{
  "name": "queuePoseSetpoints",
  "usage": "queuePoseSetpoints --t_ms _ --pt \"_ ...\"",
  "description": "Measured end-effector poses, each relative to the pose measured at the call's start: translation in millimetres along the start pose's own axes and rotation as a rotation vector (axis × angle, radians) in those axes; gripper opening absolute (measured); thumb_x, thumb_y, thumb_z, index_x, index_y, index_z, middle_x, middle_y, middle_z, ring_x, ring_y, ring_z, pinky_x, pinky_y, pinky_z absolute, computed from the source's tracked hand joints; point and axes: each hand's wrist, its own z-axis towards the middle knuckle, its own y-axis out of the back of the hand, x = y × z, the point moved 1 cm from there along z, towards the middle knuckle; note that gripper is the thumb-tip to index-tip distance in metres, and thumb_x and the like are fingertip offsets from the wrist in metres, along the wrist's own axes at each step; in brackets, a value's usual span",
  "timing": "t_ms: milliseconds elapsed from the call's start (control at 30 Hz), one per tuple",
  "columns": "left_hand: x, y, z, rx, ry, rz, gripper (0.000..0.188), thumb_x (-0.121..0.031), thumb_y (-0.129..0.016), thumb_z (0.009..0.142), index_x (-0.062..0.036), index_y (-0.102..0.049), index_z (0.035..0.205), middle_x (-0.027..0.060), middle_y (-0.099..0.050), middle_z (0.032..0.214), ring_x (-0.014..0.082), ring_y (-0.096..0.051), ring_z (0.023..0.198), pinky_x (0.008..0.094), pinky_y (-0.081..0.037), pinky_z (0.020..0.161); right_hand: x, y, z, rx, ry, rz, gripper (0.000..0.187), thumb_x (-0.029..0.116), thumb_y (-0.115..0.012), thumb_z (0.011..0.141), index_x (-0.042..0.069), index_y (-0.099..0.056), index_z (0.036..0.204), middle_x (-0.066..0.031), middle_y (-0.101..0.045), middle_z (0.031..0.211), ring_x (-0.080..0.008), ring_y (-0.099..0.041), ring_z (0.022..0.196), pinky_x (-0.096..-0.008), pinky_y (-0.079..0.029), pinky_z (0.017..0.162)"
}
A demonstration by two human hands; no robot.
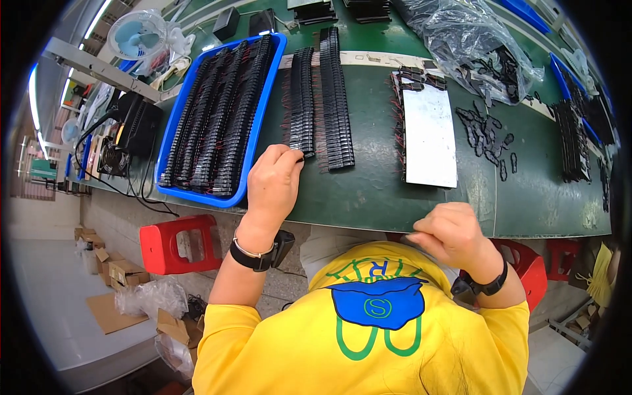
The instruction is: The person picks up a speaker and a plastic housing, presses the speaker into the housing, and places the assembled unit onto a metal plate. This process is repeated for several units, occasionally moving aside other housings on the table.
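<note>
My left hand (271,181) is closed in a pinch at the near end of a row of small black parts with thin red wires (302,99). A dark bit shows at its fingertips, seemingly one of these black parts. A second, longer row of black parts (336,99) lies just to the right. My right hand (453,227) hovers by the table's front edge with its fingers curled together; whatever they hold, if anything, is hidden. Ahead of it lies a white board (429,135), with black parts and red wires along its left and far edges.
A blue tray (282,62) packed with rows of wired black parts stands left on the green table (378,197). Loose black pieces (487,135) lie right of the board, near a clear plastic bag (461,43). A red stool (155,249) stands below at left.
</note>
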Motion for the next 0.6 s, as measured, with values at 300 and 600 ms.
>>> queuePoseSetpoints --t_ms 300,600 --pt "-17.4 2.0 0.8 -0.09 -0.059 0.089 0.022 0.0 -0.07 0.072 -0.0023 -0.062 0.092 0.0126 -0.062 0.091 0.0321 -0.06 0.082 0.0376 -0.05 0.074 -41.8 69.0 37.7 -0.11 -0.233 -0.156 0.013 0.003 -0.072 0.073 0.002 -0.062 0.081 -0.0085 -0.058 0.068 -0.0201 -0.055 0.055 -0.0297 -0.043 0.053" --pt "-47.1 -10.6 -33.6 -0.106 -0.181 -0.284 0.016 0.005 -0.068 0.068 -0.0012 -0.064 0.082 0.0124 -0.063 0.088 0.0296 -0.062 0.078 0.0359 -0.052 0.068 -112.5 56.2 103.6 -0.057 -0.125 -0.493 0.019 0.012 -0.072 0.075 0.008 -0.067 0.093 -0.0093 -0.059 0.084 -0.0271 -0.06 0.081 -0.0358 -0.048 0.07"
